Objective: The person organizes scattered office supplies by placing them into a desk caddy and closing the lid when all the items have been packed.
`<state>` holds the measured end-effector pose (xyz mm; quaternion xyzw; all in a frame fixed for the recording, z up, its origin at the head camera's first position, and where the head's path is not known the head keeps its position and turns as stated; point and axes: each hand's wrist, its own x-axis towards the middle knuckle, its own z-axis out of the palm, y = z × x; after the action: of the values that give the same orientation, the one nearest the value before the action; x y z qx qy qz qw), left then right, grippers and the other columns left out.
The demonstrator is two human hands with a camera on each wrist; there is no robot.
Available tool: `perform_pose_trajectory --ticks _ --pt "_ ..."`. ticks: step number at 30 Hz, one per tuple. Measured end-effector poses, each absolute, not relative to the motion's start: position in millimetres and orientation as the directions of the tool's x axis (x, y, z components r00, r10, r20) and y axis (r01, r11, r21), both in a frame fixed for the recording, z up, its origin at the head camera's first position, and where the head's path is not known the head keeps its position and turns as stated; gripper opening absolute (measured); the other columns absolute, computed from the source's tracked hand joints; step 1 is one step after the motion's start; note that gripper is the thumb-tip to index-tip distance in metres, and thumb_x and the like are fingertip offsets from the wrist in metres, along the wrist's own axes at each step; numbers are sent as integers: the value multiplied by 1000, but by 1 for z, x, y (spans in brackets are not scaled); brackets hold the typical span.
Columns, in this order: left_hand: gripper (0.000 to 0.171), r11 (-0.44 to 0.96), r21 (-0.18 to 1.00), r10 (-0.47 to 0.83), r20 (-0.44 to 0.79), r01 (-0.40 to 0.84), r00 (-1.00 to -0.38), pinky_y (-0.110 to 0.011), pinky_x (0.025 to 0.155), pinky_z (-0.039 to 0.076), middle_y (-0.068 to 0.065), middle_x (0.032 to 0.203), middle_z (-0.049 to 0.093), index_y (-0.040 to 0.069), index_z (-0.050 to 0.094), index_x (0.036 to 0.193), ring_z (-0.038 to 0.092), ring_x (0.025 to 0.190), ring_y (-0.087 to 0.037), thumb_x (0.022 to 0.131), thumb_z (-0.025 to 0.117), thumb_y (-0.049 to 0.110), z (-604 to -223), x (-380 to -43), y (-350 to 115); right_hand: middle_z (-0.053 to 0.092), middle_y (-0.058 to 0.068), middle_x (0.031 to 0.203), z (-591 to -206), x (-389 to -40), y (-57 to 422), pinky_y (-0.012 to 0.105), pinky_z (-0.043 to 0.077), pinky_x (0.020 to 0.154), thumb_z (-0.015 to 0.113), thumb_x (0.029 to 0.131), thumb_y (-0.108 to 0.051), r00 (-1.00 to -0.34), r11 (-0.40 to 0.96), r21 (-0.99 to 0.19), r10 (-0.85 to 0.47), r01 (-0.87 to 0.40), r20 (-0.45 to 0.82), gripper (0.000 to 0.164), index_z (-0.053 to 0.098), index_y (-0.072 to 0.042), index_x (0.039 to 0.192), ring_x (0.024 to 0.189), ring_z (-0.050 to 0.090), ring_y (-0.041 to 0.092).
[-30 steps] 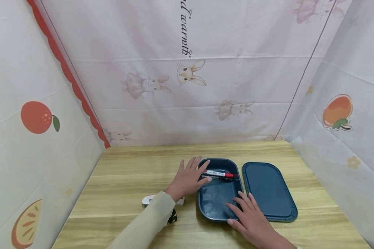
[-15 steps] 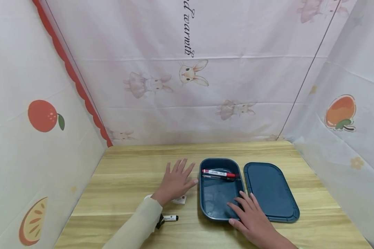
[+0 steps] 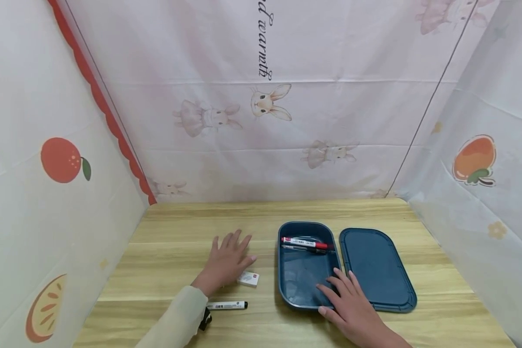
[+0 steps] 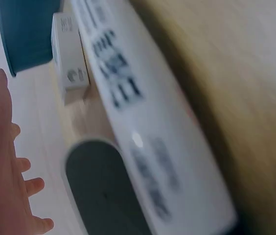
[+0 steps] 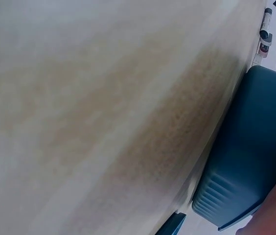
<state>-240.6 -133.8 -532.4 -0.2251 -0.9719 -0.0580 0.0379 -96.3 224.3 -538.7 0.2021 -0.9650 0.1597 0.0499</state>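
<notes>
My left hand (image 3: 225,265), fingers spread and holding nothing, hovers left of the dark blue plastic box (image 3: 304,285). Beneath or beside it lies a small white printed carton (image 3: 248,279). Nearer me, partly covered by the left sleeve, is a white marker with a black cap (image 3: 227,305). The left wrist view has this marker (image 4: 143,107) up close, beside a dark grey rounded thing with a pale edge (image 4: 101,188), its kind unclear. My right hand (image 3: 350,309) rests its straight fingers on the box's near right rim. Inside the box lie a red-capped marker (image 3: 304,242) and a slim dark pen (image 3: 303,249).
The blue lid (image 3: 377,270) lies flat on the wooden table (image 3: 178,232), right of the box. Printed cloth walls (image 3: 261,169) enclose the table at the back and sides. A black strap-like piece (image 3: 205,320) shows at the left sleeve.
My left hand has moved from over the box's left rim leftward and toward me. The small carton and white marker are more exposed. The right hand stays on the rim.
</notes>
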Motion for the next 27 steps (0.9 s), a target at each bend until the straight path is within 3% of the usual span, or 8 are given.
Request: perform_pose_trajectory --ticks 8,15,27 --pt "75 905 194 364 103 378 -926 -71 117 12 -11 168 19 25 29 160 24 151 -36 100 35 69 -537 -237 -159 52 5 145 -538 -95 223 48 0 124 50 102 -55 -912 866 -291 -366 -407 187 47 61 -27 138 149 29 33" --pt "74 901 228 352 113 369 -929 -73 114 17 -15 165 25 21 35 158 31 147 -40 100 42 66 -537 -229 -177 52 5 145 -539 -97 225 31 -16 122 49 102 -55 -904 862 -280 -378 -422 197 47 61 -28 138 148 30 33" --pt "73 910 219 346 70 353 -936 -68 116 21 -14 160 36 22 42 155 37 144 -40 99 38 69 -538 -213 -202 53 4 144 -540 -99 225 31 -18 121 49 102 -55 -907 864 -279 -381 -419 181 47 60 -29 139 150 29 33"
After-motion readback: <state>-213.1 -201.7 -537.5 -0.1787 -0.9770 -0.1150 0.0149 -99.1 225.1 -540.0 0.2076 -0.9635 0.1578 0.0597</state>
